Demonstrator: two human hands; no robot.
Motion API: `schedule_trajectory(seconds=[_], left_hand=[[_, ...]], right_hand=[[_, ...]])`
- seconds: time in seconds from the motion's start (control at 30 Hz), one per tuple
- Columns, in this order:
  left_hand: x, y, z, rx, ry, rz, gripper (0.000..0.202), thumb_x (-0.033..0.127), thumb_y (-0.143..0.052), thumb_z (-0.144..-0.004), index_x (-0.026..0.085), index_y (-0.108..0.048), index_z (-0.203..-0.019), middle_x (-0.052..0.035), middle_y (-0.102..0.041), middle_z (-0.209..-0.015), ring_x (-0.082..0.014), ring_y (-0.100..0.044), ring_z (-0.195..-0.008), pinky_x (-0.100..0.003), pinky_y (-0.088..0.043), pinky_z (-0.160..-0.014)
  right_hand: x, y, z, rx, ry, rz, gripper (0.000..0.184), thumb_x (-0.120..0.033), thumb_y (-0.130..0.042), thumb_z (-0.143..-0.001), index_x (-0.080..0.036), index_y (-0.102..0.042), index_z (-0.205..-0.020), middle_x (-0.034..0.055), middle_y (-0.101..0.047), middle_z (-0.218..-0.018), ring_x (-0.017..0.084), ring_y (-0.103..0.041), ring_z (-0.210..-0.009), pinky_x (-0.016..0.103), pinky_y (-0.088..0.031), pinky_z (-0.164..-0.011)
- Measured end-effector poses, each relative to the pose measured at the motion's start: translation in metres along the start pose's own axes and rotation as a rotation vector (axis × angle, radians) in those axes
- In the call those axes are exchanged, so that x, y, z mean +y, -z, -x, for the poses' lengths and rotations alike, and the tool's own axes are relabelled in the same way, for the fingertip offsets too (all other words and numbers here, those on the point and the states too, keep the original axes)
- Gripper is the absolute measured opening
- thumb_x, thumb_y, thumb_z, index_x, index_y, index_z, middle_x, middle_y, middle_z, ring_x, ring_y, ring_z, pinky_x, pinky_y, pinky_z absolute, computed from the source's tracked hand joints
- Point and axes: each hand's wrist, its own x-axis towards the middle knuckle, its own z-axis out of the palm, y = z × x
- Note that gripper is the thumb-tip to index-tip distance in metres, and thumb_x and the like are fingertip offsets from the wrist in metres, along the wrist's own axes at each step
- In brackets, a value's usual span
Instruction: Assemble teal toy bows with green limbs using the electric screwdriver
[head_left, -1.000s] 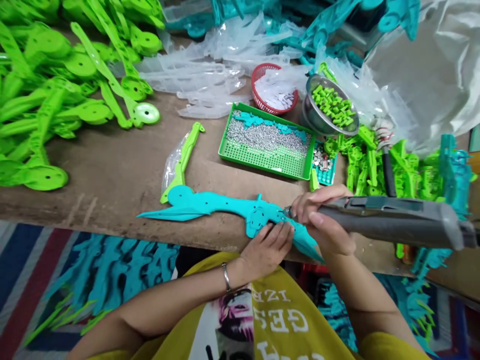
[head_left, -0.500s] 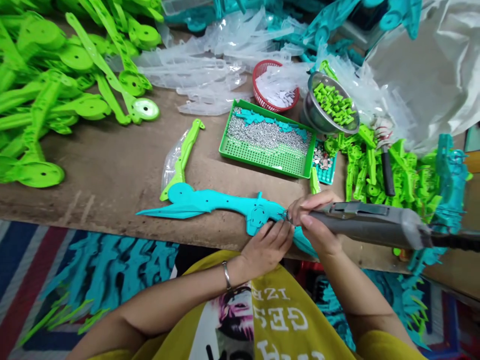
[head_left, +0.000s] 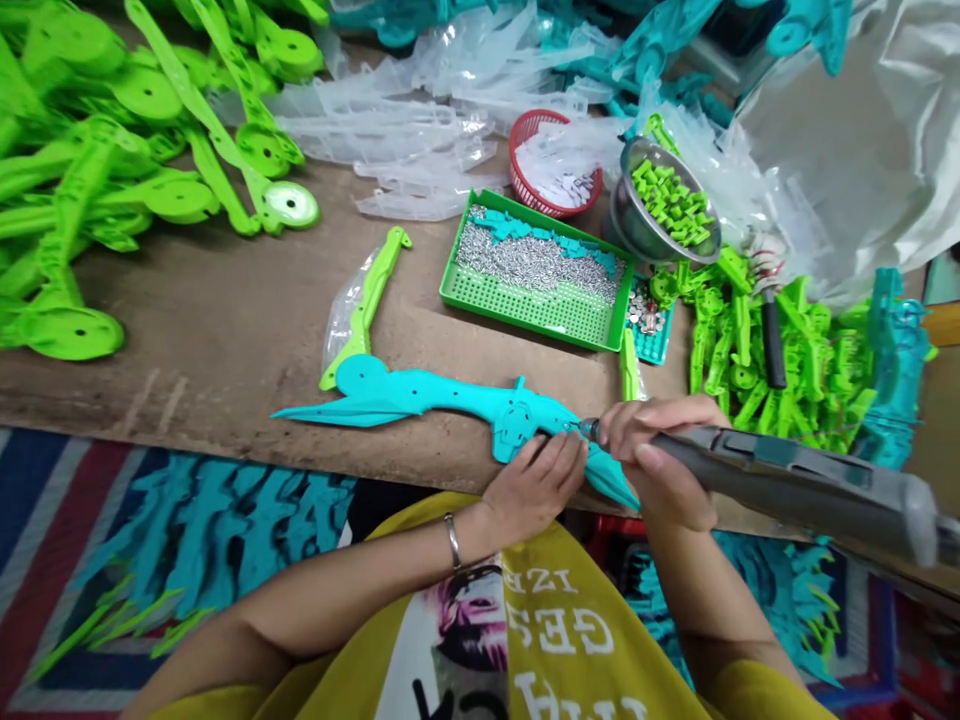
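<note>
A long turquoise plastic toy part (head_left: 457, 397), with a round disc and a pointed tip at its left, lies along the table's front edge. Fingers of my left hand (head_left: 536, 480) press together on its right portion, gripping it against the table. My right hand (head_left: 664, 455) is closed around a grey electric screwdriver (head_left: 795, 485), tilted with its bit pointing left. The bit's tip is at the part's surface just beyond my left fingertips; whether a screw sits under it is too small to tell. Touching the disc is a lime-green piece (head_left: 367, 305) with a clear blade.
A green tray (head_left: 536, 325) of small screws stands ahead, near a red basket (head_left: 529, 130) and a metal bowl (head_left: 626, 215) of green pieces. Lime-green parts (head_left: 75, 190) pile up at left, more beside a black-handled tool (head_left: 772, 340) at right. Turquoise parts (head_left: 232, 530) lie below the table.
The screwdriver and my right hand have shifted right and slightly down, and its bit now shows more plainly. My left hand stays on the turquoise part.
</note>
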Motion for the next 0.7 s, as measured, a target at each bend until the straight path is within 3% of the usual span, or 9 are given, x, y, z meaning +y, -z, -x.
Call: schedule_trajectory(seconds=[0.1, 0.33, 0.47, 0.7], left_hand=[[0.0, -0.001, 0.0, 0.021, 0.011, 0.0, 0.042, 0.023, -0.043, -0.101, 0.009, -0.058, -0.138, -0.0177, -0.057, -0.144, -0.026, -0.052, -0.13, -0.041, -0.039, -0.109], [0.0, -0.001, -0.002, 0.038, 0.01, 0.001, 0.041, 0.023, -0.044, -0.1, 0.01, -0.06, -0.136, -0.0166, -0.06, -0.14, -0.0258, -0.053, -0.128, -0.041, -0.039, -0.108], [0.0, 0.0, -0.001, -0.01, 0.002, 0.009, 0.042, 0.023, -0.046, -0.1, 0.01, -0.058, -0.139, -0.0173, -0.059, -0.142, -0.0265, -0.052, -0.131, -0.042, -0.039, -0.11], [-0.001, 0.002, -0.001, -0.013, 0.005, 0.056, 0.04, 0.023, -0.045, -0.101, 0.01, -0.059, -0.136, -0.0174, -0.061, -0.14, -0.0268, -0.053, -0.131, -0.042, -0.039, -0.11]], right_hand=[[-0.002, -0.003, 0.004, 0.0, 0.109, -0.071, 0.023, -0.025, -0.069, -0.077, -0.031, -0.069, -0.099, -0.0033, -0.057, -0.056, 0.018, -0.055, -0.049, 0.037, -0.05, -0.052], [0.006, -0.008, 0.002, 0.017, 0.14, -0.091, 0.02, -0.023, -0.069, -0.08, -0.029, -0.067, -0.099, -0.0046, -0.056, -0.057, 0.017, -0.056, -0.05, 0.034, -0.05, -0.051], [0.008, -0.007, 0.003, 0.006, 0.121, -0.086, 0.016, -0.025, -0.069, -0.082, -0.03, -0.066, -0.097, -0.0045, -0.056, -0.057, 0.017, -0.056, -0.05, 0.035, -0.051, -0.052], [0.018, -0.004, -0.001, -0.149, 0.169, -0.056, 0.015, -0.018, -0.071, -0.079, -0.025, -0.066, -0.091, -0.0028, -0.061, -0.061, 0.015, -0.061, -0.052, 0.033, -0.054, -0.056]])
